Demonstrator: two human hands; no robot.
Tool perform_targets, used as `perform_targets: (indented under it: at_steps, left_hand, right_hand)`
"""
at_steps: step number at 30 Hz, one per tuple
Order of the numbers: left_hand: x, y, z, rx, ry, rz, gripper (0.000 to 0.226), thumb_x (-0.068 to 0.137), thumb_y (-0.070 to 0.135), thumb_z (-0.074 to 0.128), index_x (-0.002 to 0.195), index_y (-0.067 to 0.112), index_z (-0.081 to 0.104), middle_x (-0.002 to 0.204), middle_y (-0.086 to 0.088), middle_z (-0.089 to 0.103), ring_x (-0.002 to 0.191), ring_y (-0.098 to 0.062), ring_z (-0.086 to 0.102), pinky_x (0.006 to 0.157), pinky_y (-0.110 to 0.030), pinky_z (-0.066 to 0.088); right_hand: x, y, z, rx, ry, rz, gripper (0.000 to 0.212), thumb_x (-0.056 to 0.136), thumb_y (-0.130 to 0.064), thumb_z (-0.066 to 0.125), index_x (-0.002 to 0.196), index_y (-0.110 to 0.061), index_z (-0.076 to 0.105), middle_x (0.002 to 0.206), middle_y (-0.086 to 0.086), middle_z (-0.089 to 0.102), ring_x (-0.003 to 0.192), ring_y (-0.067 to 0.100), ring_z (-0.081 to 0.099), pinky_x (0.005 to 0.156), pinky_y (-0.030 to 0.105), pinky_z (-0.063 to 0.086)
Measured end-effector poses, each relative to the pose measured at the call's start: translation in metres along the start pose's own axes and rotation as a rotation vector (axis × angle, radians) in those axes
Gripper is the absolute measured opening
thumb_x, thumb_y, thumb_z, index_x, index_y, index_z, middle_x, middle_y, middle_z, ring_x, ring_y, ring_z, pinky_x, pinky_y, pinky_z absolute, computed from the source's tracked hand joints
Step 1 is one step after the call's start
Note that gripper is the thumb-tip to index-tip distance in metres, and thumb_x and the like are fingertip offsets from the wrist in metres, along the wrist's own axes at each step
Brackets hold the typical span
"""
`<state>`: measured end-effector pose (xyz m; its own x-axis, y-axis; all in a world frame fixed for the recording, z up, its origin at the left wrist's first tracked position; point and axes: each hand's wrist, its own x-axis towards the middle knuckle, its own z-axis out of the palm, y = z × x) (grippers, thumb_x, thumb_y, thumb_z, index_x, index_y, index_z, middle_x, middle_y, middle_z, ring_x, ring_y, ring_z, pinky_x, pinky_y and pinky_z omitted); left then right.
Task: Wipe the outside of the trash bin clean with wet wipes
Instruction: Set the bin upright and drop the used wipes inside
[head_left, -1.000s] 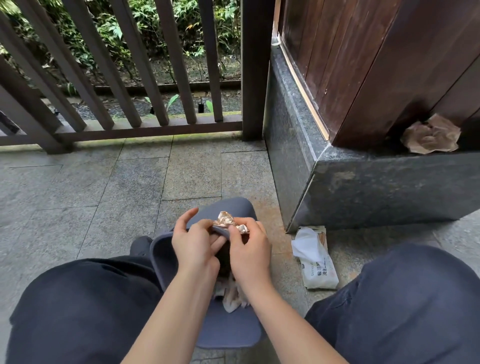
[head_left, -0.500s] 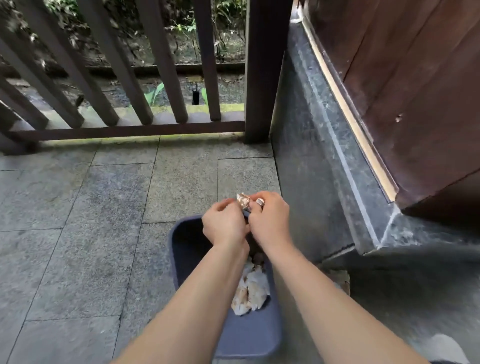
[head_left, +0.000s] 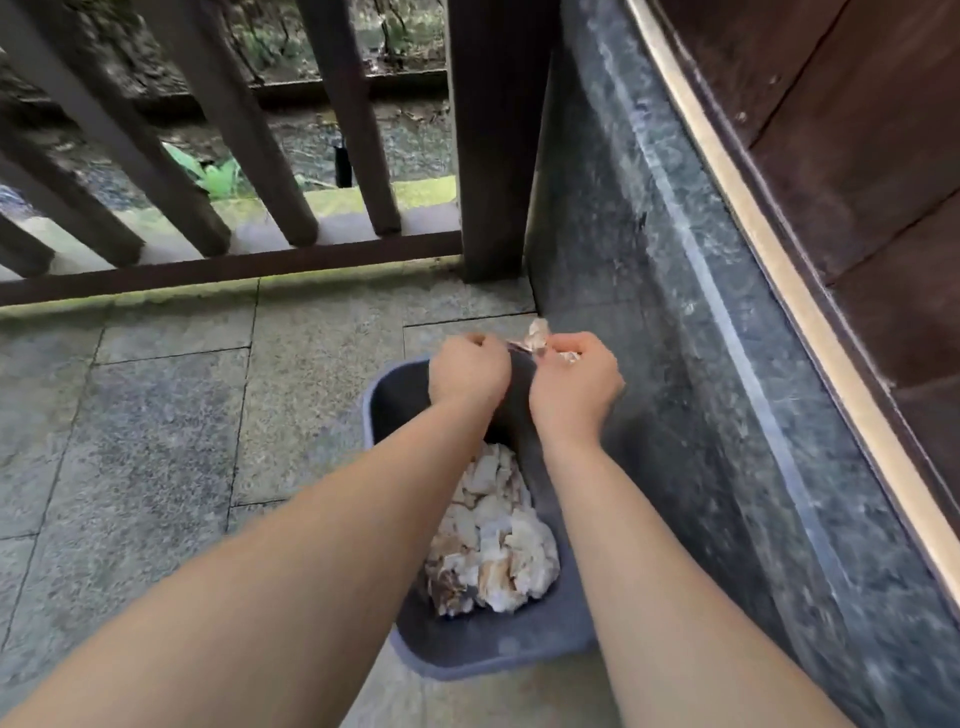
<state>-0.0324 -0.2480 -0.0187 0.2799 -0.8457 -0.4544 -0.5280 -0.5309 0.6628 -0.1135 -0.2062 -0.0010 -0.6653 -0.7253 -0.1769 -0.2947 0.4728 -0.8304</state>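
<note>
Left hand (head_left: 469, 367) and right hand (head_left: 574, 383) — fingers curled, pinching one soiled wipe (head_left: 535, 335) — above the far rim of the trash bin (head_left: 498, 652) holding crumpled wipes (head_left: 493, 545).

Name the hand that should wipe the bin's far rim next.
Right hand, probably: the dirty wipe sticks up beside its fingers, over the far rim of the trash bin. The left hand pinches only one end of it.

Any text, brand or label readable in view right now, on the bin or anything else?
None: no readable text in the head view.
Trash bin: plain grey, no label visible.
Soiled wipe held between the left hand and right hand: no print.
Used wipes inside: no print.
</note>
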Motion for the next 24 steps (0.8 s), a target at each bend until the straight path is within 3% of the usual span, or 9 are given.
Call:
perform_targets:
  at_steps: [3, 5, 9, 11, 13, 15, 17, 20, 24]
  left_hand:
    - [-0.006, -0.025, -0.017, 0.043, -0.084, 0.174, 0.044, 0.095, 0.026, 0.049, 0.138, 0.030, 0.054, 0.118, -0.003, 0.069, 0.102, -0.023, 0.064, 0.079, -0.028, 0.047]
    - [-0.023, -0.054, -0.035, 0.107, -0.078, 0.289, 0.058, 0.093, 0.020, 0.056, 0.148, 0.031, 0.041, 0.116, -0.003, 0.067, 0.096, -0.024, 0.065, 0.082, -0.039, 0.055]
    - [-0.075, -0.107, -0.075, 0.386, 0.155, 0.535, 0.065, 0.081, 0.007, 0.065, 0.143, 0.015, 0.048, 0.144, -0.016, 0.046, 0.134, -0.034, 0.040, 0.110, -0.048, 0.037]
    - [-0.103, -0.128, -0.091, 0.326, 0.107, 0.359, 0.078, 0.080, 0.006, 0.069, 0.149, 0.024, 0.039, 0.151, -0.021, 0.034, 0.137, -0.040, 0.033, 0.108, -0.051, 0.037]
    - [-0.129, -0.141, -0.094, 0.161, -0.075, 0.130, 0.091, 0.086, 0.008, 0.066, 0.156, 0.042, 0.018, 0.141, -0.019, 0.046, 0.124, -0.036, 0.050, 0.096, -0.044, 0.047]
    - [-0.151, -0.146, -0.090, 0.154, -0.241, 0.071, 0.099, 0.089, 0.004, 0.054, 0.151, 0.057, -0.001, 0.097, -0.012, 0.066, 0.078, -0.028, 0.066, 0.064, -0.035, 0.057]
    - [-0.159, -0.145, -0.082, 0.222, -0.265, 0.041, 0.104, 0.085, 0.001, 0.045, 0.146, 0.063, -0.010, 0.072, -0.005, 0.059, 0.055, -0.019, 0.058, 0.043, -0.026, 0.044]
    - [-0.150, -0.141, -0.074, 0.283, -0.170, -0.029, 0.102, 0.082, 0.000, 0.046, 0.152, 0.054, -0.004, 0.068, -0.005, 0.054, 0.060, -0.025, 0.054, 0.054, -0.033, 0.041]
    - [-0.120, -0.136, -0.069, 0.298, -0.094, 0.039, 0.098, 0.081, -0.001, 0.048, 0.155, 0.048, 0.006, 0.071, -0.008, 0.056, 0.062, -0.028, 0.052, 0.060, -0.032, 0.041]
  right_hand:
    - [-0.012, 0.001, -0.005, 0.125, 0.018, 0.171, 0.009, 0.087, -0.010, 0.066, 0.091, -0.017, 0.069, 0.100, 0.006, 0.070, 0.094, 0.023, 0.064, 0.078, 0.029, 0.048]
    - [-0.036, -0.001, -0.015, 0.144, 0.020, 0.198, 0.014, 0.087, -0.007, 0.064, 0.089, -0.020, 0.066, 0.099, 0.003, 0.069, 0.093, 0.021, 0.063, 0.075, 0.026, 0.044]
    - [-0.070, -0.002, -0.040, 0.123, -0.045, 0.205, 0.016, 0.091, -0.007, 0.062, 0.093, -0.021, 0.069, 0.102, 0.000, 0.067, 0.096, 0.016, 0.063, 0.082, 0.028, 0.049]
    - [-0.083, -0.002, -0.050, 0.064, -0.103, 0.187, 0.016, 0.091, -0.009, 0.062, 0.092, -0.024, 0.068, 0.102, -0.001, 0.067, 0.095, 0.014, 0.063, 0.083, 0.029, 0.049]
    - [-0.095, -0.002, -0.055, 0.026, -0.149, 0.188, 0.013, 0.091, -0.012, 0.063, 0.092, -0.023, 0.070, 0.101, -0.002, 0.068, 0.094, 0.012, 0.063, 0.084, 0.028, 0.049]
    - [-0.107, 0.001, -0.060, -0.002, -0.191, 0.186, 0.012, 0.089, -0.013, 0.065, 0.092, -0.024, 0.071, 0.100, -0.004, 0.069, 0.092, 0.010, 0.063, 0.078, 0.018, 0.047]
    - [-0.116, 0.004, -0.064, -0.033, -0.234, 0.167, 0.013, 0.089, -0.014, 0.066, 0.091, -0.025, 0.071, 0.098, -0.009, 0.070, 0.091, 0.006, 0.063, 0.071, 0.005, 0.042]
    - [-0.119, 0.012, -0.067, -0.069, -0.269, 0.131, 0.013, 0.089, -0.011, 0.066, 0.091, -0.023, 0.071, 0.098, -0.010, 0.070, 0.093, 0.006, 0.063, 0.072, 0.004, 0.042]
    - [-0.108, 0.019, -0.065, -0.098, -0.291, 0.107, 0.012, 0.089, -0.011, 0.066, 0.093, -0.021, 0.071, 0.101, -0.008, 0.069, 0.096, 0.008, 0.062, 0.081, 0.017, 0.045]
